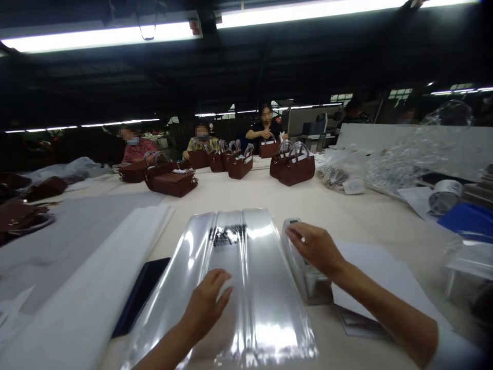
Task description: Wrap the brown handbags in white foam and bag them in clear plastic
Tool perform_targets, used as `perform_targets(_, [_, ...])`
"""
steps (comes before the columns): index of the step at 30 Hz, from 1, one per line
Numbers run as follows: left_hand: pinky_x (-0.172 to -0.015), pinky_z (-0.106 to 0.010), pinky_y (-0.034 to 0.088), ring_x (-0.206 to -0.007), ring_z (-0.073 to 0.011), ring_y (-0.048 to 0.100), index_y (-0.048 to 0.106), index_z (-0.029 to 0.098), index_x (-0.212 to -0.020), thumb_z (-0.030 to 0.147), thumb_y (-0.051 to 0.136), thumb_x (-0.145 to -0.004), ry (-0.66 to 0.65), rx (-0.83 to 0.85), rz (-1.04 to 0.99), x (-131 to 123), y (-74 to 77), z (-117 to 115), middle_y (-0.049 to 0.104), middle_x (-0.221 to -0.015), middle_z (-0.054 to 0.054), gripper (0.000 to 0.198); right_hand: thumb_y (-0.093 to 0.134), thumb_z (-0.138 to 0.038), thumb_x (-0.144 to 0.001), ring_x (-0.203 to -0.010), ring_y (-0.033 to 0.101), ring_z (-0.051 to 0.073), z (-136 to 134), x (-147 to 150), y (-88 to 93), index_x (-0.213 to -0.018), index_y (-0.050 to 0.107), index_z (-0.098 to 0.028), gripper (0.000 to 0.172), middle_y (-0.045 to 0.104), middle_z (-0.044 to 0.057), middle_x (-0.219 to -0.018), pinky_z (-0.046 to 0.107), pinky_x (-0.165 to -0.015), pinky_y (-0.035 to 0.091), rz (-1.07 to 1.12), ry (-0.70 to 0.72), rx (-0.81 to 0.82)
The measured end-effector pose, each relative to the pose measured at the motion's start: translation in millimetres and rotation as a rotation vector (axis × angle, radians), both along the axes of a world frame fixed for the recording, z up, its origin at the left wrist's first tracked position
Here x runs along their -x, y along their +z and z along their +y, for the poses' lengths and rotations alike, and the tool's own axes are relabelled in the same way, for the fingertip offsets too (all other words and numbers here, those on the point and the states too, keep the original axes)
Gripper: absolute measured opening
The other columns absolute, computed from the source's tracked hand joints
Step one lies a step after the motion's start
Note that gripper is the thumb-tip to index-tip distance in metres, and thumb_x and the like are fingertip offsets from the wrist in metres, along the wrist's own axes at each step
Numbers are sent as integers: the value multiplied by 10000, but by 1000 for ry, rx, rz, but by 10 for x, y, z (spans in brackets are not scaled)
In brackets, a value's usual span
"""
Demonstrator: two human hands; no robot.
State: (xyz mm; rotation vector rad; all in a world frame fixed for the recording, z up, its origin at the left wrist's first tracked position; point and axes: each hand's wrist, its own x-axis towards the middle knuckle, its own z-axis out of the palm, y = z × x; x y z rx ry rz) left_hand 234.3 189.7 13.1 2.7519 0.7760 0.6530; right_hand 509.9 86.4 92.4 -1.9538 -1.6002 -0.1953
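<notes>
A stack of clear plastic bags with black print near its top lies flat in front of me. Over its lower middle is my left hand, thumb and fingers apart, holding nothing. To the right of the bags stands a long, light grey tabletop device; its kind is unclear. My right hand is at the device's far end, fingertips pinched together. Whether it grips the device or something small there is hidden. A ring shows on one finger.
White sheets lie right of the device. At left are white wrapping sheets and a dark flat item. Several brown handbags stand farther back, where co-workers sit. A tape roll and crumpled plastic are at right.
</notes>
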Motion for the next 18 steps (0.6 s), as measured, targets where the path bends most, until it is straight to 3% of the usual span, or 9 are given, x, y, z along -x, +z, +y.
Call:
perform_targets(4, [-941, -480, 401, -1171, -286, 429, 474, 187, -1196, 351, 546, -785, -84, -25, 118, -1005, -177, 403, 445, -1297, -130, 448, 429, -324, -856, -682, 583, 141, 376, -703, 81, -838, 598, -206, 208, 642, -1, -777, 243, -667, 399, 29, -119, 36])
perform_targets(7, [-945, -538, 357, -1180, -325, 408, 429, 204, -1255, 411, 594, -741, -121, -13, 164, -1438, -315, 580, 401, -1342, -132, 578, 437, -325, -843, -648, 591, 136, 578, -1132, 124, -814, 599, -212, 200, 638, -15, -714, 237, -637, 399, 32, -179, 80])
perform_targets(10, [-939, -547, 341, -1166, -330, 419, 401, 229, -1283, 488, 568, -745, -161, -11, 215, -1624, -411, 680, 412, -1339, -122, 619, 445, -331, -829, -652, 599, 145, 775, -1532, 164, -808, 608, -214, 202, 640, -11, -697, 239, -627, 395, 21, -220, 124])
perform_targets(14, [-946, -549, 309, -1179, -328, 405, 363, 255, -1311, 555, 455, -800, -180, -38, 277, -1656, -514, 731, 402, -1352, -108, 599, 445, -333, -822, -712, 603, 162, 1133, -2085, 204, -835, 619, -215, 211, 658, 3, -784, 247, -643, 390, -1, -262, 165])
perform_targets(18, [-916, -487, 334, -1148, -307, 429, 293, 241, -1350, 570, 401, -822, -198, -241, 300, -1644, -583, 772, 403, -1350, -109, 631, 447, -322, -820, -773, 600, 185, 1616, -2601, 259, -842, 614, -203, 207, 655, 27, -840, 257, -650, 385, -13, -310, 189])
